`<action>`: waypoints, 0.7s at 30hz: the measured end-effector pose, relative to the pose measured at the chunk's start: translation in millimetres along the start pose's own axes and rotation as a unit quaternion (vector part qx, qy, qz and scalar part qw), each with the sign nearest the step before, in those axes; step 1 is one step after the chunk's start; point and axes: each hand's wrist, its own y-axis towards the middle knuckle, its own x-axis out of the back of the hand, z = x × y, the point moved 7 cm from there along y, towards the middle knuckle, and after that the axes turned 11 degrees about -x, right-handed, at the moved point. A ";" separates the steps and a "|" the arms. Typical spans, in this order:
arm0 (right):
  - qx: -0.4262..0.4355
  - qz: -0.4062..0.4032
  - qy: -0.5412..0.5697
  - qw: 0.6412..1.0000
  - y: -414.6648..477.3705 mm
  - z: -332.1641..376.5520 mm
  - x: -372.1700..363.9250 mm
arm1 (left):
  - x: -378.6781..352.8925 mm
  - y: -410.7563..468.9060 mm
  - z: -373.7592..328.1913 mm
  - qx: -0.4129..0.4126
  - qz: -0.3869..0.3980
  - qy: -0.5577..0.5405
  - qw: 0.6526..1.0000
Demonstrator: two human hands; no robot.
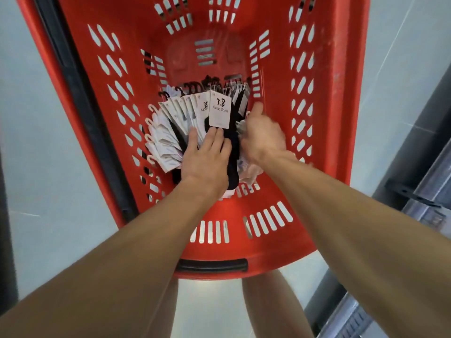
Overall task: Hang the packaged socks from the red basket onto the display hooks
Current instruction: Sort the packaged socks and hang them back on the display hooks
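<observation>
Head view looks straight down onto a pale tiled floor (61,167), and the red basket (329,118) fills most of what I see, its slotted walls sloping in toward the bottom. A long black bar (80,118) runs along its left side, and a short black grip (212,265) sits in the near rim. On the far right edge of the scene stands grey metal shelving (419,191), well apart from the basket. Both my bare forearms reach in over the near rim, and my legs (273,308) show below it.

The packaged socks (170,132) lie at the bottom of the basket, fanned out in one bundle: white packs on the left, dark ones in the middle and to the right. My left hand (207,159) lies flat on the middle of the bundle, released, with its fingers straight and pressing on a dark pair. My right hand (264,136) is just beside it on the right, with its fingers curled into the right edge of the bundle, grasping the packs there.

Just beyond my left fingertips a white card (220,112) reads "3.8" and "Kunae Socks". Small black hooks (192,87) stick out along the far edge of the fan, and small white hooks (150,123) along its left edge.
</observation>
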 end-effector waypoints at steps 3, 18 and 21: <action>0.033 -0.002 -0.022 0.999 -23.6 -3.7 7.8 | -0.5 -4.9 3.0 -0.011 -0.010 -0.012 1.000; 0.090 -0.107 0.159 0.977 -165.7 -57.9 93.3 | 43.7 -53.6 -5.7 -0.068 -0.050 -0.464 0.882; 0.112 -0.093 0.187 0.971 -180.4 -60.7 107.8 | 61.7 -74.9 -12.4 -0.102 -0.050 -0.570 0.814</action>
